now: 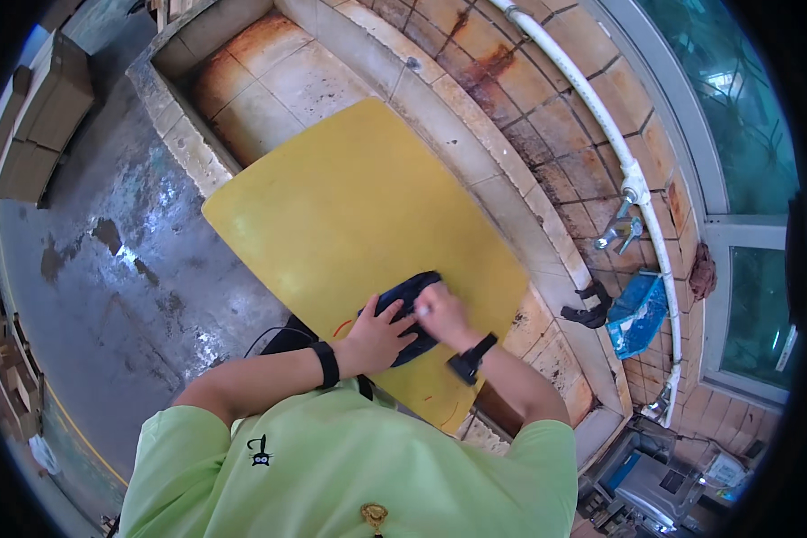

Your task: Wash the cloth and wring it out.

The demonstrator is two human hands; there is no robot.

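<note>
By the near edge of the counter (350, 206), the dark cloth (405, 293) is being pressed by the spread left hand (378, 338); the right hand (440, 311) is curled, its grip blurred. Handling seems underway; what's left can't be told.

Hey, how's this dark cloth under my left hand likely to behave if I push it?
The dark cloth looks like soft fabric, so it would probably bunch up rather than stay stiff. It's likely light, being small beside the yellow board. That board looks smooth, so the cloth might slide, though your left hand spread on it could pin it.
</note>
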